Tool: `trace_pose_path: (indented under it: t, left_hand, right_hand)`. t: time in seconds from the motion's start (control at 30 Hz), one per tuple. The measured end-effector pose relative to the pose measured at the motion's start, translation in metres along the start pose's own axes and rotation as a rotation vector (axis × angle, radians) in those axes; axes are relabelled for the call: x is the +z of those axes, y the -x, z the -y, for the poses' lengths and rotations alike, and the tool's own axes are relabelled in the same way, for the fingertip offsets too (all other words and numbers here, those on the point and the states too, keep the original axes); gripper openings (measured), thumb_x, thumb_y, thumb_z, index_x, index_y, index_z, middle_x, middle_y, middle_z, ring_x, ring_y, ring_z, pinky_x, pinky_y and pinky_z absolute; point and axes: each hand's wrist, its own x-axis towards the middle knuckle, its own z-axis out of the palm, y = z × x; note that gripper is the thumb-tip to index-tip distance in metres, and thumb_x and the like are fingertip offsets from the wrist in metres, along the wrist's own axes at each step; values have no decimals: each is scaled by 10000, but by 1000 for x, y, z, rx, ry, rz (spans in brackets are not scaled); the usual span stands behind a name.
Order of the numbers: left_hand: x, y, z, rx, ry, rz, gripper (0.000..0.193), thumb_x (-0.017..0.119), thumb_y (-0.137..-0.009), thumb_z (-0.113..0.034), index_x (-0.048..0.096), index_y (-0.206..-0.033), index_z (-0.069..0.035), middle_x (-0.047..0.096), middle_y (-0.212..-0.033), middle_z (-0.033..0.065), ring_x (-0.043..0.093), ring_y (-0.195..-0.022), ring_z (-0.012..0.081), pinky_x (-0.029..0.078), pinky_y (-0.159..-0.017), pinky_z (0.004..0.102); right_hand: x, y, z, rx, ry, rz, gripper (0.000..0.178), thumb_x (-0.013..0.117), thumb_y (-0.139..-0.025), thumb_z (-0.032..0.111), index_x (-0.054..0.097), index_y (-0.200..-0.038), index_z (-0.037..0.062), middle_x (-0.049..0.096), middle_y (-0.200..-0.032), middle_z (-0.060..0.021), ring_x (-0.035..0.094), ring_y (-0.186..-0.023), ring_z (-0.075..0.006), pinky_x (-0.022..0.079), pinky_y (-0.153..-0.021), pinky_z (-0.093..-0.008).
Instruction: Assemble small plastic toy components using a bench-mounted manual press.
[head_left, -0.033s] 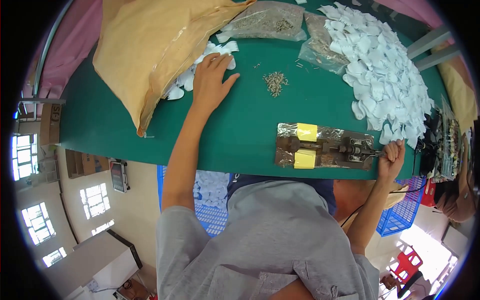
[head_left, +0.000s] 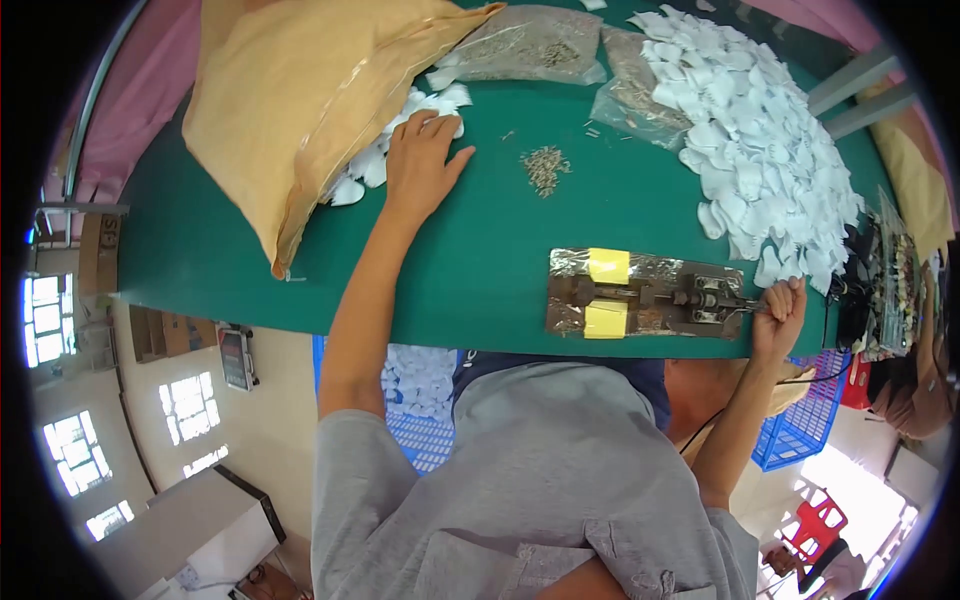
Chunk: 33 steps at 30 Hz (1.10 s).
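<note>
My left hand (head_left: 420, 165) lies at the mouth of a tan sack, its fingers stretched over a few white plastic pieces (head_left: 368, 165) and its thumb apart. It is open, and anything under the fingertips is hidden. To the right, my right hand (head_left: 780, 315) is closed around the handle (head_left: 745, 304) at the end of a metal clamp fixture (head_left: 690, 297). The fixture lies flat near the table's front edge, wrapped in clear film, with yellow pads (head_left: 607, 266) on its left part. Behind it sits a small heap of metal pins or screws (head_left: 546, 170).
The tan sack (head_left: 300, 110) covers the far left of the green table (head_left: 470, 260). Two clear bags of small metal parts (head_left: 540, 45) lie at the back. A big pile of white pieces (head_left: 760, 150) fills the right. Blue crates (head_left: 800, 415) stand below the edge.
</note>
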Motion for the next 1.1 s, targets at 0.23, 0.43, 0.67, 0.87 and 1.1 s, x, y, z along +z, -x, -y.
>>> trace_pose_path:
  t: [0.23,0.43,0.67,0.87,1.1]
  left_hand:
    - [40,7,42,139,-160,15,155,634,-975,-136,672,-1074,-23,676,-939,140,646,-915,349,522,-781,472]
    - [-28,5,-47,-366,411,-97,126,674,-1018,-107,716,-1083,-8,696,-930,109,660,-778,211,523,-713,342]
    - [-75,75,-205,-67,856,213,206,765,-838,43,740,-1025,-40,745,-981,111,721,-828,285,588,-767,355]
    - [-47,69,-213,51,713,147,264,795,-774,-10,741,-1026,-66,728,-983,58,669,-918,252,481,-759,381]
    - [-38,71,-203,206,393,136,332,724,-777,-80,715,-1106,-40,701,-1090,65,621,-1046,248,456,-843,397]
  right_hand:
    - [31,10,-17,-513,1371,-482,284,593,-1080,226,710,-958,-2,647,-753,-26,627,-694,-113,515,-665,-288]
    - [110,0,-67,-570,1981,260,173,793,-868,62,762,-1038,72,722,-983,-80,691,-891,-254,554,-818,-342]
    - [114,-51,-73,-395,2428,768,324,817,-792,88,705,-1095,76,645,-1108,-80,642,-1046,-315,543,-842,-430]
    - [135,-49,-81,-532,2254,750,172,783,-858,85,706,-1004,37,672,-992,-105,700,-887,-300,559,-764,-405]
    - [156,-36,-137,47,1804,422,163,747,-971,161,736,-1043,15,694,-807,-36,596,-693,-81,529,-681,-261]
